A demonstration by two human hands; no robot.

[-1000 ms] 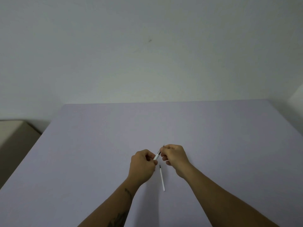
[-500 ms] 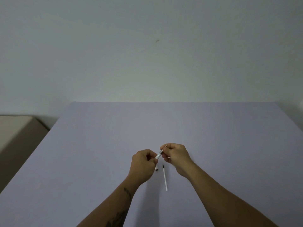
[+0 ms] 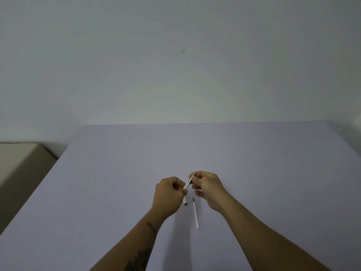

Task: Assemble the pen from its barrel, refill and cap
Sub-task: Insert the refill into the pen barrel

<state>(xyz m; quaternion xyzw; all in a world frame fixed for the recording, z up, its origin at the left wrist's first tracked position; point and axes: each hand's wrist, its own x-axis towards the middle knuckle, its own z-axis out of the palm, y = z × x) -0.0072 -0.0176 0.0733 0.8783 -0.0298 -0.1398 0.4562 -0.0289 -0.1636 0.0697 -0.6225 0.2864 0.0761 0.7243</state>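
My left hand (image 3: 169, 194) is closed around a white pen barrel (image 3: 187, 185) that slants up to the right. The barrel's black lower end (image 3: 185, 202) sticks out below that hand. My right hand (image 3: 208, 185) pinches the grey pointed tip piece (image 3: 192, 177) at the barrel's upper end. The two hands are a little apart, with a short stretch of barrel showing between them. A thin white refill (image 3: 195, 214) with a dark tip lies on the table just below the hands, pointing away from me. I see no separate cap.
The lilac table (image 3: 117, 173) runs back to a plain pale wall. A beige box-like surface (image 3: 21, 159) stands lower, past the table's left edge.
The hands have drawn slightly apart, so more of the barrel shows between them. The barrel's black lower end now pokes out under my left hand. The refill has not moved.
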